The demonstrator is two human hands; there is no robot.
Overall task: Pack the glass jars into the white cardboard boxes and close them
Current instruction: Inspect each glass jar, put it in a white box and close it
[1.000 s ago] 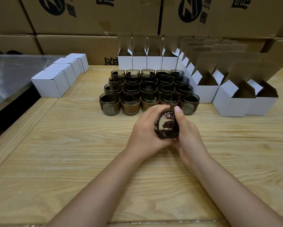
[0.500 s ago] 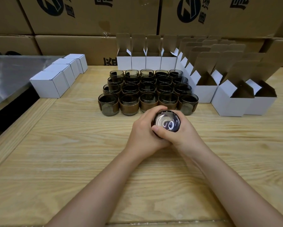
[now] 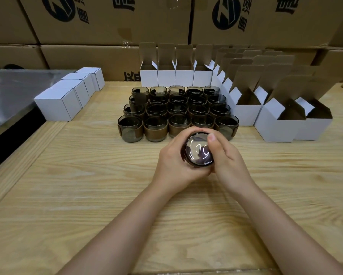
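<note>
1. Smoky glass jar [image 3: 199,150] sits between my two grips over the table [image 3: 83,179], one round end tipped toward me.
2. My left grip [image 3: 172,161] curls round its left side.
3. My right grip [image 3: 229,161] curls round its right side, thumb lying across the near edge.
4. Just beyond the grips stands a block of jars [image 3: 176,111], upright and touching.
5. Beyond and right of the grips, open boxes [image 3: 275,126] stand in rows, flaps up.
6. Well to the left of the grips, closed boxes [image 3: 59,105] form a line beside a metal surface [image 3: 7,92].
7. Brown cartons [image 3: 111,26] are stacked farthest from the grips.
</note>
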